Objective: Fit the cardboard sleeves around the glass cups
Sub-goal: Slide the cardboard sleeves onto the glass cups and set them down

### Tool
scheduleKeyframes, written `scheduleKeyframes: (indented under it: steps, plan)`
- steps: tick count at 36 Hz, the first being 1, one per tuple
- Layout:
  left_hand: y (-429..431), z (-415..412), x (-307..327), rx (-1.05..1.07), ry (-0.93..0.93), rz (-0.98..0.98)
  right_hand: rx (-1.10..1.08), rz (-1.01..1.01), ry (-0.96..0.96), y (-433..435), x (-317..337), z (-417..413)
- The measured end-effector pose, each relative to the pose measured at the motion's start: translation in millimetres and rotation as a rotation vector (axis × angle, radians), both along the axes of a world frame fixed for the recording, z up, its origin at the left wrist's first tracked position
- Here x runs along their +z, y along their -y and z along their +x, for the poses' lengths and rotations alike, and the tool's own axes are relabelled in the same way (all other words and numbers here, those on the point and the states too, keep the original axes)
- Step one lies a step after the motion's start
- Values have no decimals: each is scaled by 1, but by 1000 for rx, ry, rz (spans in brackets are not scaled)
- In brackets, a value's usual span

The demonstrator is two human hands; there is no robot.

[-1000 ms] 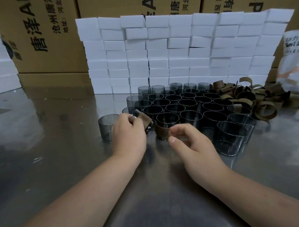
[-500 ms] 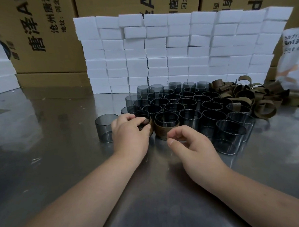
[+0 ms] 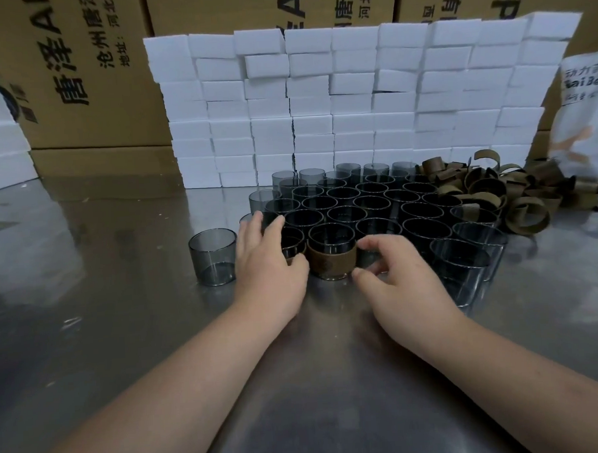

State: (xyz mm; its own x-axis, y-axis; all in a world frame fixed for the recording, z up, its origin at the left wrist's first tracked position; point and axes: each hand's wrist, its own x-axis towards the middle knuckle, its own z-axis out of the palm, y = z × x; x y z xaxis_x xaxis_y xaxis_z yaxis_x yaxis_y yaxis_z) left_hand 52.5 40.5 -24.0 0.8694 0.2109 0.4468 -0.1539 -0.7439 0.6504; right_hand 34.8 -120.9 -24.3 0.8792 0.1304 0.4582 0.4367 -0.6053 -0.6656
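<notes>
Now my left hand opens wide off the second sleeved cup, my right hand hangs loose and empty beside the first sleeved cup, and many bare cups beyond them wait.

We're seeing dim, diffuse light from above, with no hard shadows. The steel worktop gives broad hazy glare and smeared reflections. The white foam blocks are the brightest area, close to clipping. Smoked glass cups read dark, and we can't separate the back rims. Wide-angle bowing tilts the cardboard boxes at the edges. Overall slightly soft.
</notes>
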Motion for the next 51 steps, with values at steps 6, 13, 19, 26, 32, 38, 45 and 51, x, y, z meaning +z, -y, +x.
scheduleKeyframes:
  steps: [6,13,19,26,32,38,45,51]
  plan:
    - [7,-15,7,-133,193,80,-23,-113,-72,16,8,15]
    - [14,-25,4,-338,111,67,-15,-245,-99,12,-1,26]
    - [14,-14,-9,-347,-92,-20,-117,-210,-19,7,-2,25]
    - [12,-8,-13,-366,-130,-39,-272,-120,52,5,3,19]
    - [14,-9,-11,-390,-130,-80,-255,3,191,4,9,10]
    - [14,-12,-9,-448,-113,-130,-80,171,291,-1,9,-2]
    - [18,-17,-2,-555,-44,-283,123,323,305,-5,4,-5]
    - [20,-17,-1,-510,35,-255,51,464,213,-5,0,4]
